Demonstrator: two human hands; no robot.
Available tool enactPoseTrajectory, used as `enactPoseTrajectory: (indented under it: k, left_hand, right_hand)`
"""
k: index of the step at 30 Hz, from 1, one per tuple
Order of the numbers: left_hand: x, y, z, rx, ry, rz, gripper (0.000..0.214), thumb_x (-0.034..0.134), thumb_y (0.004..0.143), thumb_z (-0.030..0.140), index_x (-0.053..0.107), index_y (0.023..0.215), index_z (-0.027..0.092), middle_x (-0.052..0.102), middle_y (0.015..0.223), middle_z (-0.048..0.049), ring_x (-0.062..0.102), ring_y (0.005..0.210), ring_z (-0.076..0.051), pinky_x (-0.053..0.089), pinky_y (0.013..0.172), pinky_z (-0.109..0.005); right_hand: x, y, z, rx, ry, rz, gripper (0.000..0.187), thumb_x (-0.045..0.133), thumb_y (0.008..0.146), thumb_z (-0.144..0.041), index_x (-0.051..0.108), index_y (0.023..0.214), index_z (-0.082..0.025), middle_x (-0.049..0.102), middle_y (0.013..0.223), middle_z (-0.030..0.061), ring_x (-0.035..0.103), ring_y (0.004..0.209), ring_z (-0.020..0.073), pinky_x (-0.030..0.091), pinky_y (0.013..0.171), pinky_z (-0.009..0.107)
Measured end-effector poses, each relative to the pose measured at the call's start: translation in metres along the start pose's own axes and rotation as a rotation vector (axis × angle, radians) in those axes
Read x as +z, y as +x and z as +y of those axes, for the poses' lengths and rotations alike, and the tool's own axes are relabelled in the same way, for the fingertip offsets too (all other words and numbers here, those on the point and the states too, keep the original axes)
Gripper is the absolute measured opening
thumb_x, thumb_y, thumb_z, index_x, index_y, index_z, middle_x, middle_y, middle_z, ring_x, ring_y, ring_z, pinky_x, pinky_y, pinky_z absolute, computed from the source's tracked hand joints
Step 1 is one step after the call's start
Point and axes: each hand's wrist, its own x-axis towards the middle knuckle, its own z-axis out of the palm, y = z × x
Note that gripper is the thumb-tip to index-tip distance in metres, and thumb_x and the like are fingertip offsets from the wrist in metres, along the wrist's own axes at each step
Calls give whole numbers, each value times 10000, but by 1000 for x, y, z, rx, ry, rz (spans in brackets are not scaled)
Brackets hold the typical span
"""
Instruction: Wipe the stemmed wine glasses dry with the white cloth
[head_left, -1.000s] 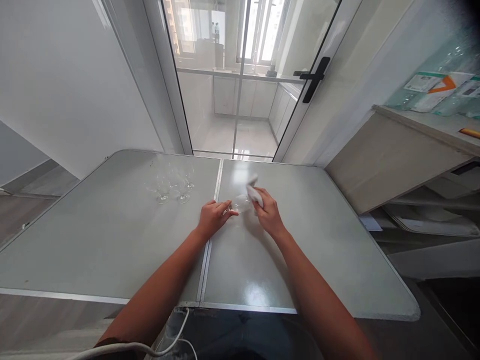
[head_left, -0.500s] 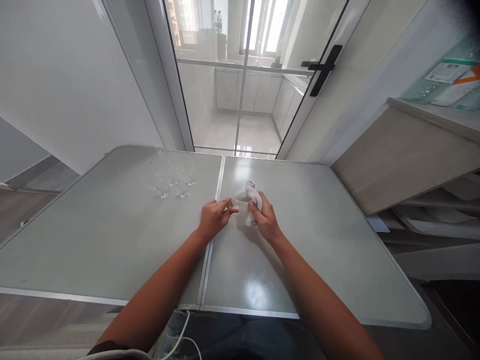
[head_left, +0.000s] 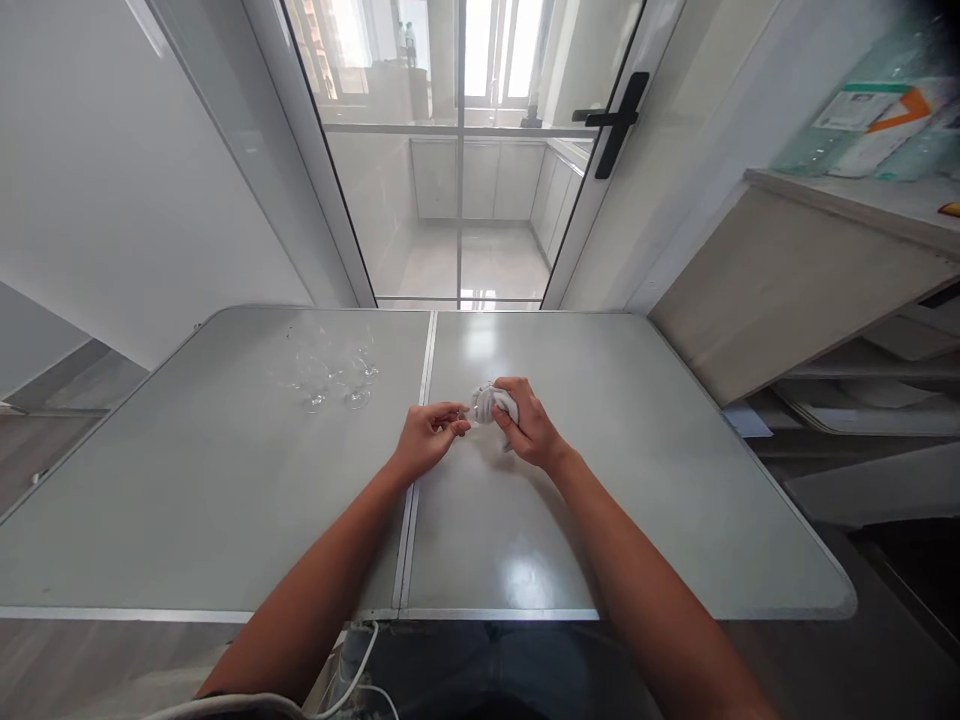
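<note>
Over the middle of a grey folding table (head_left: 225, 500), my left hand (head_left: 424, 440) pinches the stem end of a small clear glass (head_left: 471, 410). My right hand (head_left: 525, 420) is closed round a white cloth (head_left: 496, 402) that is wrapped over the bowl of that glass. Most of the glass is hidden by the cloth and my fingers. Several more clear stemmed glasses (head_left: 334, 375) stand upright on the left half of the table, well apart from my hands.
A glass sliding door (head_left: 457, 150) with a black handle (head_left: 611, 120) stands behind the table. At the right is a wooden counter (head_left: 787, 280) with shelves under it and packaged bottles on top. A white cable (head_left: 352, 670) hangs below the table's near edge.
The cloth has gone from sticking up above my right hand to being bunched tightly over the glass. Both hands stay together; the camera has shifted slightly.
</note>
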Motion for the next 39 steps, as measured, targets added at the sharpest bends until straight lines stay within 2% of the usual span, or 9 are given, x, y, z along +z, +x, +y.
enactPoseTrajectory:
  k: [5, 10, 15, 19, 22, 25, 32, 35, 39]
  left_hand:
    - [-2, 3, 5, -187, -394, -71, 420, 748, 855, 509, 758, 1018, 122, 643, 671, -25, 413, 457, -61, 299, 454, -226]
    - [2, 4, 6, -232, -454, -27, 408, 740, 857, 520, 753, 977, 130, 640, 677, -24, 421, 456, -59, 287, 465, -222]
    - [5, 3, -4, -218, -450, 31, 409, 741, 844, 488, 617, 657, 145, 504, 511, 29, 409, 447, -70, 292, 449, -205]
    - [7, 1, -9, -222, -420, 100, 424, 788, 778, 482, 559, 630, 158, 473, 507, 47, 400, 449, -71, 302, 429, -193]
    - [10, -1, -4, -169, -404, 33, 418, 759, 813, 487, 567, 649, 154, 461, 525, 49, 383, 469, -65, 300, 450, -190]
    - [9, -2, 6, -112, -293, -80, 358, 731, 856, 453, 642, 714, 136, 523, 598, 22, 432, 525, -76, 337, 500, -199]
    - [9, -1, 8, -111, -232, -107, 338, 719, 870, 472, 724, 879, 135, 605, 644, 2, 490, 519, -100, 373, 516, -228]
    - [12, -1, 4, -133, -272, -20, 325, 724, 868, 455, 726, 968, 146, 650, 682, -8, 538, 539, -115, 408, 535, -237]
    - [12, -2, 5, -105, -68, 147, 206, 750, 835, 364, 738, 830, 159, 656, 684, 4, 574, 630, -128, 438, 606, -232]
  right_hand:
    - [8, -1, 8, -430, -317, 197, 420, 435, 959, -120, 452, 1358, -252, 711, 1181, 112, 671, 1135, 288, 433, 1043, 561]
    - [11, 2, -6, -428, -347, 334, 487, 376, 978, -117, 419, 1449, -234, 606, 1459, 143, 507, 1425, 270, 400, 1157, 575]
    - [17, 6, -17, -522, -459, -95, 477, 392, 984, -79, 529, 1426, -190, 602, 1481, 91, 439, 1479, 213, 287, 1263, 505]
    - [22, 7, -17, -601, -442, -207, 426, 469, 958, -102, 600, 1354, -186, 615, 1468, 78, 466, 1457, 207, 245, 1277, 476]
    - [22, 7, -18, -467, -387, -135, 369, 556, 941, -192, 643, 1298, -221, 635, 1439, 82, 500, 1414, 270, 204, 1267, 540]
    - [21, 9, -19, -154, -167, 33, 256, 583, 934, -268, 702, 1157, -229, 692, 1287, 105, 580, 1258, 304, 348, 1161, 537]
    - [29, 13, -22, 475, 1057, 170, 351, 483, 966, -502, 686, 1058, -231, 716, 1044, 60, 668, 892, 240, 547, 774, 369]
    - [48, 13, -28, 579, 1307, 216, 476, 462, 960, -614, 668, 1161, -235, 728, 1073, 70, 678, 952, 255, 567, 772, 373]
    - [65, 10, -31, 556, 1251, 215, 563, 474, 955, -658, 661, 1241, -210, 735, 1075, 81, 654, 1104, 277, 554, 912, 395]
